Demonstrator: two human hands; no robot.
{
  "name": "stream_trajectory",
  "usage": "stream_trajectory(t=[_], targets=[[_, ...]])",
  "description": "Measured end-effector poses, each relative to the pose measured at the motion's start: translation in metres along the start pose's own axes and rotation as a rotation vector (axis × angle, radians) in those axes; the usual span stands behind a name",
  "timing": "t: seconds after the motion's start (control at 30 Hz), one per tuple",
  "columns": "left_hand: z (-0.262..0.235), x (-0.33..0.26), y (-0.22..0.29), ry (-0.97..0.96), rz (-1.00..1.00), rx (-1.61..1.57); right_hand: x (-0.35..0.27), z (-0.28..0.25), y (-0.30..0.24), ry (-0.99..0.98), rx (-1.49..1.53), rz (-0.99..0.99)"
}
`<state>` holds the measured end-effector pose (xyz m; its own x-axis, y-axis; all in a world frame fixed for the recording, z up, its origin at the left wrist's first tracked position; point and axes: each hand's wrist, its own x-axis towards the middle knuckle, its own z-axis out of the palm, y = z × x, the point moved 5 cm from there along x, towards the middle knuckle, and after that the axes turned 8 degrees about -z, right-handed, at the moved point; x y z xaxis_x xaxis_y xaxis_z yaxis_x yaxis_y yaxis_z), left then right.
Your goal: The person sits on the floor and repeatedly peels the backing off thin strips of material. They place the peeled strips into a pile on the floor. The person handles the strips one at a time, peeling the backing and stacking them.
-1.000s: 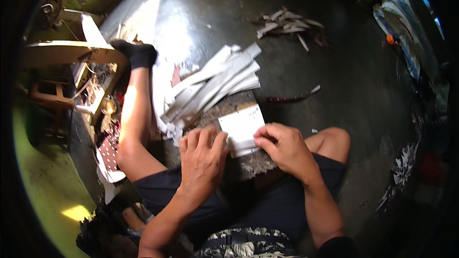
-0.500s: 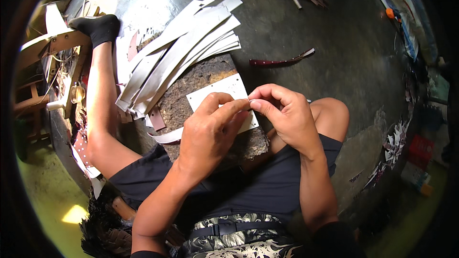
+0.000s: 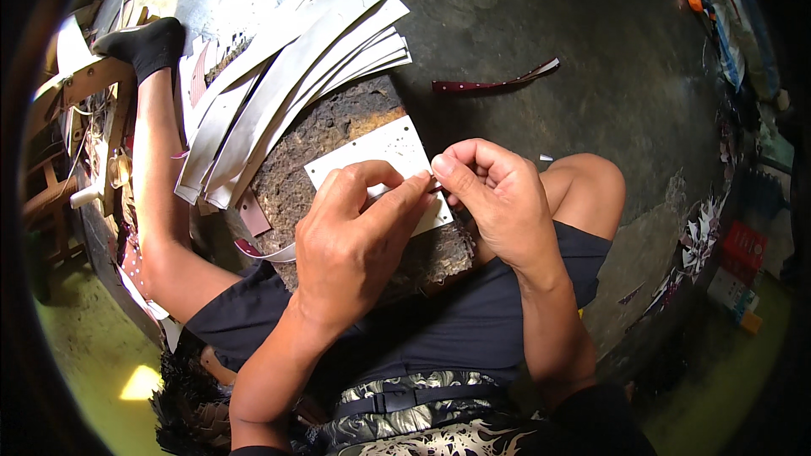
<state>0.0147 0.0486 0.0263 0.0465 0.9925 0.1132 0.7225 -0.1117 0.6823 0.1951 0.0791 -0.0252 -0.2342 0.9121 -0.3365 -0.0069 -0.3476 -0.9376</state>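
Observation:
Both my hands meet above a white plate with small holes, which lies on a rough dark brown block between my legs. A narrow strip, white on one face and maroon on the other, curls out past the left side of my left hand. That hand is closed in a pinch, the strip running behind it. My right hand is pinched as well, thumb against forefinger, its tips close to the left fingertips. A small dark end shows between them; whatever the right fingers grip is hidden.
Long whitish strips are heaped over the block's far left side. One maroon dotted strip lies on the dark floor beyond my right hand. Wooden frame parts stand at the left; scraps and a red box lie at the right.
My fingertips have parted slightly, with the right thumb now raised higher. The view has shifted a little, so the strips and block appear farther left and up.

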Motion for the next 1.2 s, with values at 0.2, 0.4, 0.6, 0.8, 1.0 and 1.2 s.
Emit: stream_trajectory(t=[0.2,0.4,0.6,0.8,1.0,1.2], targets=[[0.001,0.0,0.0,0.028,0.039,0.006,0.002,0.001,0.004,0.007,0.038,-0.033],[-0.005,-0.001,-0.003,0.016,0.131,0.118,0.0,0.002,0.007,0.013,-0.041,-0.086],[-0.004,-0.004,-0.013,0.056,0.146,0.027,0.005,0.003,0.016,-0.031,0.009,-0.099],[-0.002,-0.005,-0.012,0.046,0.126,0.013,0.004,0.003,0.016,0.009,0.061,-0.039],[-0.001,-0.005,-0.012,0.064,0.12,0.025,0.0,0.014,0.013,0.044,-0.078,-0.179],[-0.002,-0.005,-0.013,0.06,0.13,0.009,0.007,0.009,0.025,0.003,0.062,-0.139]])
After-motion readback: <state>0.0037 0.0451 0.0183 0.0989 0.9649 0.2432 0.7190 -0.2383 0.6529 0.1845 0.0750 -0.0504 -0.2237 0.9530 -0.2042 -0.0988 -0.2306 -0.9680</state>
